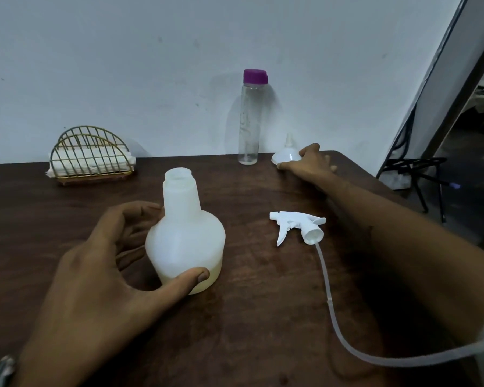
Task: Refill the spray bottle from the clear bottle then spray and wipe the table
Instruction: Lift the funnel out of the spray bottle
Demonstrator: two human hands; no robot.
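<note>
Gold wire holder (91,156): far left of the spray bottle, back by the wall, napkins stacked inside, probably parked there for the wiping later.
Left hand (109,270): fingers curled loosely round the spray bottle, thumb pressed on its base, I guess to keep it from tipping during a pour.
Spray bottle (185,237): mid-table, upright, neck open; milky white plastic, thin yellowish layer at the bottom, so nearly empty.
Clear bottle (248,118): behind and right of the spray bottle, purple cap still on, looks almost empty tbh.
Trigger head (298,226): lying right of the spray bottle, tube trailing toward the camera.
Right hand (309,162): back right of the spray bottle, fingers closing on the white funnel (287,155), which sits wide end down.
</note>
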